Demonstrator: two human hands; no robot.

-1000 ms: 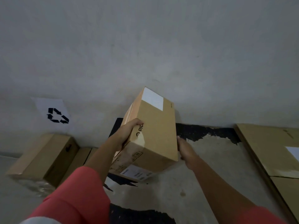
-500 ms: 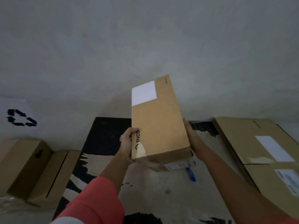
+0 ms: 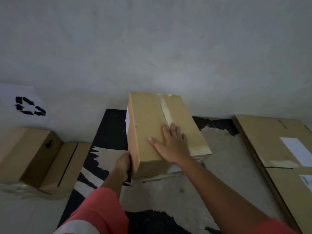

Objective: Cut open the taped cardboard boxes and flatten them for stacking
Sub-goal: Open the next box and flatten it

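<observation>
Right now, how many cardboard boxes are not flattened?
3. The middle box lies under the right hand, left hand at its side. A larger box and a smaller box sit at left. Flat cardboard at right is not counted; more may be hidden.

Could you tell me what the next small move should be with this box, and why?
Probably lift the right hand off the box and reach for the small blue object peeking out at its near right corner, possibly the cutter. The tape seam faces up and looks uncut, neither hand holds a tool, and the left hand braces the box's side.
</observation>
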